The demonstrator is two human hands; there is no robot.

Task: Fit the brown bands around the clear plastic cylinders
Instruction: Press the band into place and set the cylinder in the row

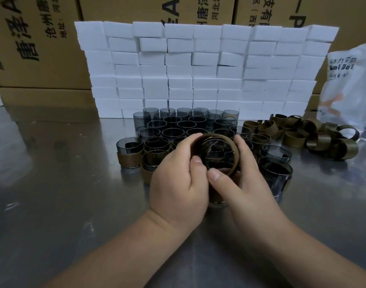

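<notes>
We see a smoky clear plastic cylinder (pixel 214 157), ringed by a brown band (pixel 216 136), held up in front of the middle of the wall of white foam blocks (pixel 198 69). Rows of bare cylinders (pixel 184 125) stand at the foot of the wall, and a heap of loose brown bands (pixel 315 135) lies before its right end. Everything rests on a shiny steel table (pixel 53 183). Printed cardboard boxes (pixel 32 48) rise behind the wall, and a white plastic bag (pixel 348 80) leans at its right end. The left hand (pixel 178 179) curls round the cylinder's left side. The right hand (pixel 246 183) wraps the right side, its thumb pressing the band.
</notes>
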